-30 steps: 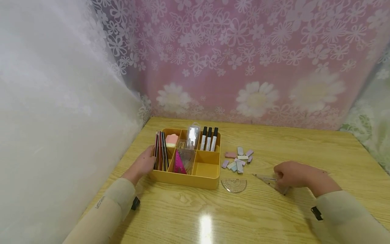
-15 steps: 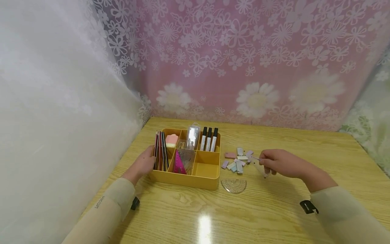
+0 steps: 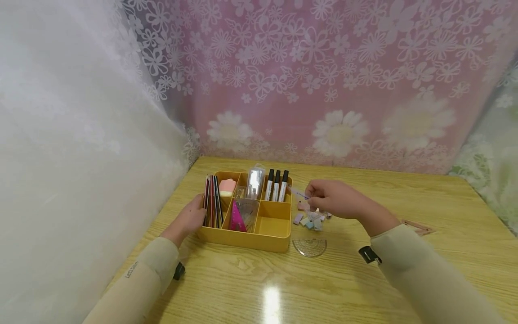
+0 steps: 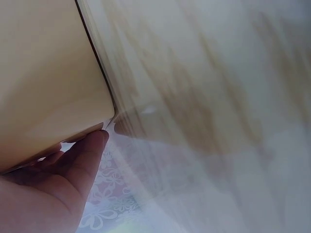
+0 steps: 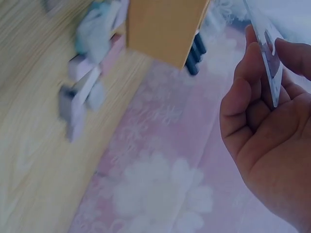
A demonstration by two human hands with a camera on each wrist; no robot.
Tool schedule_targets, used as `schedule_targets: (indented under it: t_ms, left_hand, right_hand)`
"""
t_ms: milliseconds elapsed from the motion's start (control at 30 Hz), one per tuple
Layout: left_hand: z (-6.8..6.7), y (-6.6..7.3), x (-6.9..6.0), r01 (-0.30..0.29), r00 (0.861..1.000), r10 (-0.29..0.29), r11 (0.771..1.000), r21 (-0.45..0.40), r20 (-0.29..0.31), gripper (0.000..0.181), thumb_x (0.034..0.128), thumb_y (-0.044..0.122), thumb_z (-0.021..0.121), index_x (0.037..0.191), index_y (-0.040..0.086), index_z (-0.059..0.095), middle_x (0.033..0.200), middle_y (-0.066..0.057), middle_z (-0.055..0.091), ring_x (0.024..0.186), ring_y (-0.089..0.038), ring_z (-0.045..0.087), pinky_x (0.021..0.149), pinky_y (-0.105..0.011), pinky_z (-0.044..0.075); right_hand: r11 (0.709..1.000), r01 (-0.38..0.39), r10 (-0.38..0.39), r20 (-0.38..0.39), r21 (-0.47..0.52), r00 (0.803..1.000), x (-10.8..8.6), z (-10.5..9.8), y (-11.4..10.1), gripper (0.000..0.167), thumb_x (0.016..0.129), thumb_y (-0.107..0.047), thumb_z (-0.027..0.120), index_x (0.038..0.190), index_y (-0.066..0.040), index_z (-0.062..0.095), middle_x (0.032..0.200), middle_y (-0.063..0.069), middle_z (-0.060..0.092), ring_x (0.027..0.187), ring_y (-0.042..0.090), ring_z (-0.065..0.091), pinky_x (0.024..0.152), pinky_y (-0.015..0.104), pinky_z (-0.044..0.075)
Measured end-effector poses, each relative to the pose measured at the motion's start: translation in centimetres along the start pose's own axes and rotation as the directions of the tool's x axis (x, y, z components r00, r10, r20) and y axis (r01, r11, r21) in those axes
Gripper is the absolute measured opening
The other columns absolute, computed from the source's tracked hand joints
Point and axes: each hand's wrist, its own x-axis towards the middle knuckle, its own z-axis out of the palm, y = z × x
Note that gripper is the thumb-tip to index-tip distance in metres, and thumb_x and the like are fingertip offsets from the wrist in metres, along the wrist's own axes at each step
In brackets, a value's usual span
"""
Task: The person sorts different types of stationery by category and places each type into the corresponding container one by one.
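My left hand (image 3: 190, 218) grips the left side of a yellow desk organizer (image 3: 243, 238); in the left wrist view its fingers (image 4: 85, 160) lie along the box's smooth wall (image 4: 48, 73). Between the thumb and fingers of my right hand (image 3: 333, 198) is a clear set square (image 5: 270, 60), raised above a pile of erasers (image 3: 311, 222) just right of the organizer. The organizer holds pencils (image 3: 212, 202), a pink-and-cream item (image 3: 227, 186), a clear case (image 3: 255, 182), black-capped markers (image 3: 276, 186) and a pink set square (image 3: 237, 218). Its front right compartment (image 3: 273, 222) is bare.
A clear protractor (image 3: 309, 247) lies on the table (image 3: 226, 288) in front of the erasers. Another triangular set square (image 3: 418, 228) lies to the right, partly behind my right forearm. A floral curtain (image 3: 323, 90) hangs behind the table.
My right hand has lifted the clear set square off the table and carried it left, over the erasers toward the organizer. The left hand has stayed on the organizer.
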Motion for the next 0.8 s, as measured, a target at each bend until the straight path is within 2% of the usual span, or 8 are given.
schedule_targets:
  t_ms: [267,500,800]
  left_hand:
    - [-0.2,0.1,-0.1,-0.014,1.000,0.014,1.000,-0.005,0.000,0.057,0.1067,0.013,0.028,0.162,0.005,0.015,0.161,-0.024,0.027,0.148,-0.043,0.021,0.118,-0.060,0.018]
    - [-0.1,-0.3,0.2,-0.018,1.000,0.018,1.000,0.015,-0.004,0.057,0.1066,0.013,0.028,0.161,0.003,0.016,0.161,-0.025,0.027,0.147,-0.045,0.023,0.118,-0.061,0.018]
    - [0.0,-0.1,0.1,-0.013,1.000,0.013,0.999,0.030,-0.006,0.057,0.1073,0.014,0.027,0.161,0.003,0.015,0.161,-0.025,0.027,0.148,-0.045,0.022,0.118,-0.061,0.017]
  right_hand:
    - [0.999,0.046,-0.046,0.009,0.012,0.999,3.3,1.3,-3.1,0.012,0.101,-0.019,0.055,0.110,-0.012,0.058,0.087,-0.001,0.069,0.080,0.025,0.067,0.068,0.038,0.053]
    - [0.997,0.070,-0.071,-0.025,-0.022,0.997,6.5,3.1,-6.0,0.010,0.100,-0.019,0.057,0.107,-0.013,0.060,0.083,-0.001,0.068,0.067,0.019,0.057,0.064,0.035,0.046]
    - [0.997,0.034,-0.039,-0.059,-0.070,0.998,10.2,5.2,-7.9,0.008,0.098,-0.016,0.058,0.105,-0.012,0.061,0.086,0.002,0.062,0.065,0.017,0.049,0.063,0.033,0.043]
